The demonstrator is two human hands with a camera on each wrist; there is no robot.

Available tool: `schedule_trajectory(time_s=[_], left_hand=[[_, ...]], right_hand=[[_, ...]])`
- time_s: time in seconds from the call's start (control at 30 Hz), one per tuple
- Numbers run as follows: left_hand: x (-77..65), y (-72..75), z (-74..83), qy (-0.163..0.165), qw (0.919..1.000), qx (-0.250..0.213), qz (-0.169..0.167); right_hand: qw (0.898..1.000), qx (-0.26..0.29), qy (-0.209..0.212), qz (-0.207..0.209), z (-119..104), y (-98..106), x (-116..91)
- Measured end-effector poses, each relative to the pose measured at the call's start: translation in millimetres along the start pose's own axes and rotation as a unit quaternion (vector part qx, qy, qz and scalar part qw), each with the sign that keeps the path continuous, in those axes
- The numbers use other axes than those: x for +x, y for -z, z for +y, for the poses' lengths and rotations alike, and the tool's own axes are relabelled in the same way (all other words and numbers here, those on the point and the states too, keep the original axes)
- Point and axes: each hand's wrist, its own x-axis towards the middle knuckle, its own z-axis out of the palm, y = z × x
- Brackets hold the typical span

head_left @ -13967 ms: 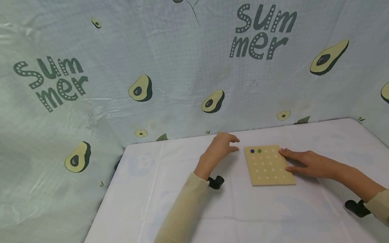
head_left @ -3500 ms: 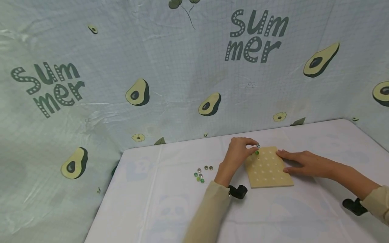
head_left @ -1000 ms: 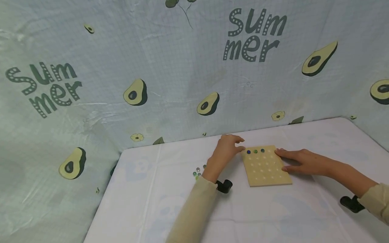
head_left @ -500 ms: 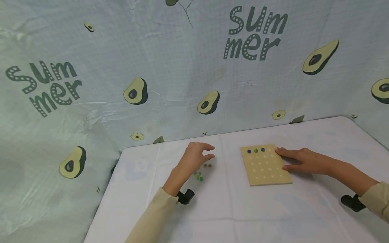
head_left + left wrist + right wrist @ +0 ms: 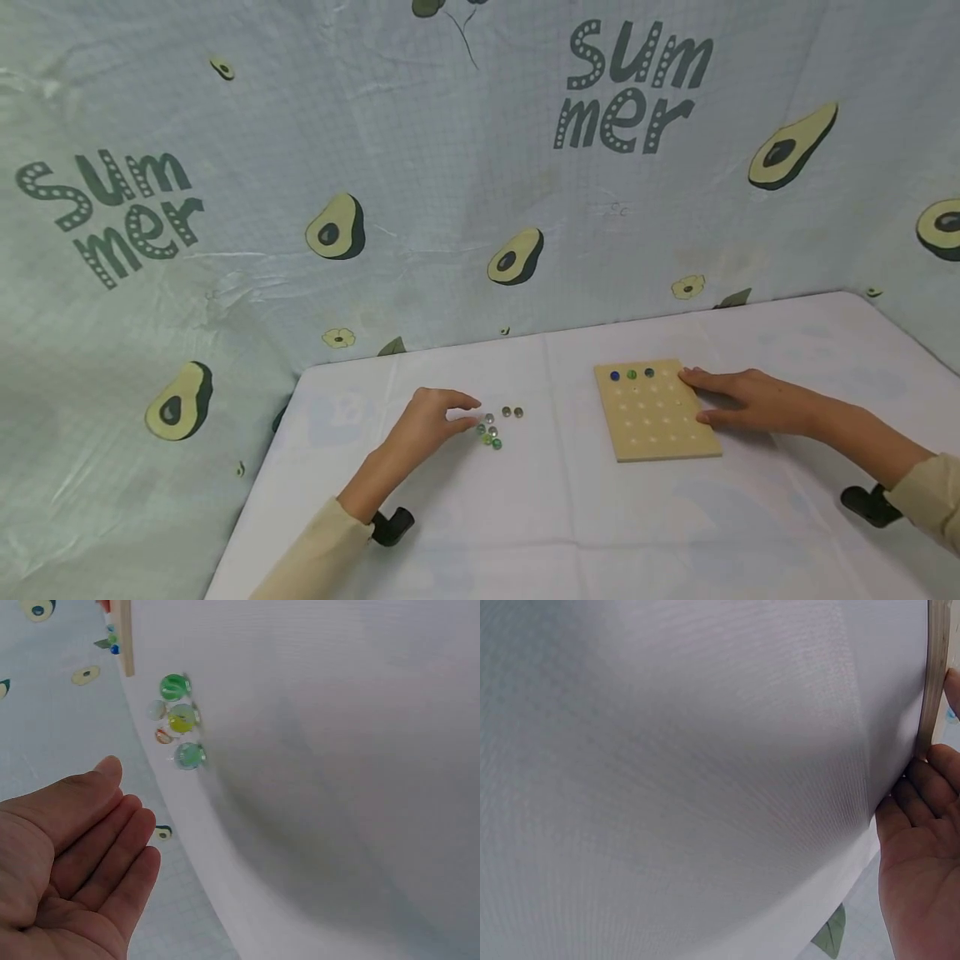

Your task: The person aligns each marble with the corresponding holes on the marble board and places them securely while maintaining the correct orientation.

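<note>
My left hand (image 5: 427, 429) is beside a small cluster of loose glass marbles (image 5: 487, 440) on the white cloth. Thumb and fingers stand apart, with nothing seen between them. In the left wrist view, a green-swirled marble (image 5: 175, 688), a yellow one (image 5: 181, 718) and others lie just beyond the fingertips. A pale wooden board (image 5: 652, 417) with rows of small hollows lies to the right. Along its far row sit a blue marble (image 5: 615, 376), a green marble (image 5: 632, 375) and a dark bluish marble (image 5: 649, 372). My right hand (image 5: 757, 402) rests against the board's right edge, fingers extended.
Two brownish marbles (image 5: 513, 412) lie slightly apart from the cluster, toward the board. A white cloth (image 5: 525, 517) covers the table, with a printed curtain (image 5: 420, 167) hanging behind its far edge. Dark wrist cameras sit below both hands.
The dark bluish marble, pinched in my left hand 3.5 seconds ago, now sits on the board. My left hand has drawn back leftward to the loose marbles. My right hand stays at the board.
</note>
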Motion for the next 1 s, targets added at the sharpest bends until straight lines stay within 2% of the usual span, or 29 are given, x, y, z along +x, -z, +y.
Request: schedule_trajectory(time_s=[0.17,0.47,0.6,1.0], left_hand=[[-4.8,-6.3,-9.3,0.003,0.9999,-0.007,-0.01],[-3.1,-20.3,-21.0,-0.01,0.9998,-0.014,0.0],[-4.6,-22.8,-22.6,-0.021,0.9998,-0.005,0.0],[-5.9,-25.5,-20.2,-0.025,0.9997,0.005,0.006]], right_hand=[[1.0,-0.006,0.006,0.001,-0.1,-0.4,-0.4],[1.0,-0.005,0.006,0.004,-0.4,-0.1,-0.6],[1.0,-0.002,0.0,0.007,0.0,-2.3,-1.9],[1.0,0.001,0.001,-0.001,-3.7,-1.1,-3.3]])
